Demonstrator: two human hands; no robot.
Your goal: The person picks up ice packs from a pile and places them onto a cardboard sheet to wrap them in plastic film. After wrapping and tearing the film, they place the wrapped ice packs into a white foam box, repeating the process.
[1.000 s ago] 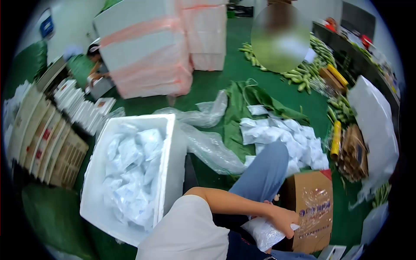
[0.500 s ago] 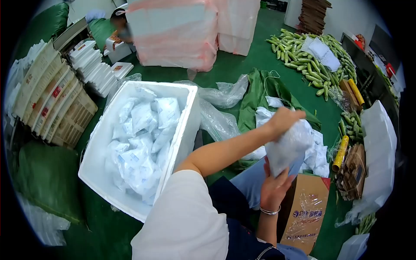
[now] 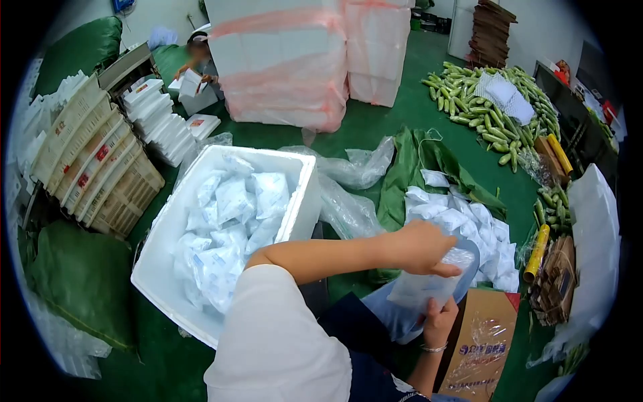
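Note:
A clear plastic bag (image 3: 423, 287) hangs between my two hands, in front of my jeans-covered knee. My left hand (image 3: 422, 248) reaches across from the left and is closed on the bag's upper part. Lower down, my right hand (image 3: 439, 325), with a bracelet at the wrist, pinches the bag's bottom edge. Just beyond them lies a heap of small white packets (image 3: 492, 234) on a green woven sack (image 3: 402, 174). To the left stands a white foam box (image 3: 309, 184) holding several clear bags filled with white packets (image 3: 234, 201).
A cardboard box (image 3: 482, 342) stands by my right arm. Stacked crates (image 3: 100, 161) and a stuffed green sack (image 3: 80, 281) are at left. Wrapped foam boxes (image 3: 281, 74) rise behind, near a seated person (image 3: 197, 60). Green vegetables (image 3: 492, 120) are piled at the far right.
Both hands have come lower with the bag, which looked puffed out before and hangs flatter now. My left hand has turned downward. The camera view has tilted up slightly.

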